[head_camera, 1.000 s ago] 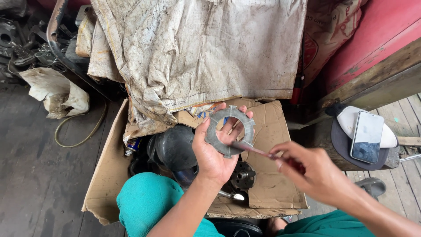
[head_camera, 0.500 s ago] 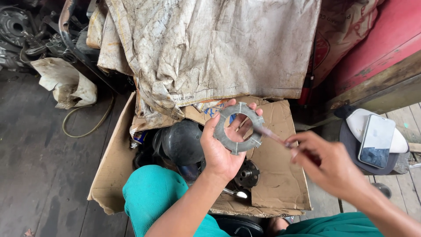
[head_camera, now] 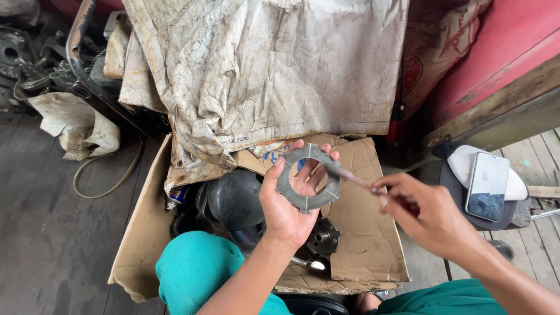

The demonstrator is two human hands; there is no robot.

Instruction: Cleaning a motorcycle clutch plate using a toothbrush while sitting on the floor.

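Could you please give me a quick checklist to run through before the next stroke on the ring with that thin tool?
1. Ring secure in the left hand: ok, fingers wrap its rim.
2. Tool secure in the right hand: ok, pinched.
3. Tool tip on the ring: ok, at its right edge.
4. Ring face in view: ok, faces the camera.
5. What the tip is: cannot tell, blurred.
6. Phone out of the way: ok, off to the right.

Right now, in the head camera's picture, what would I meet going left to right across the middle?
Crumpled pale rag → dark rounded part → left hand → grey metal ring → thin tool → right hand → phone.
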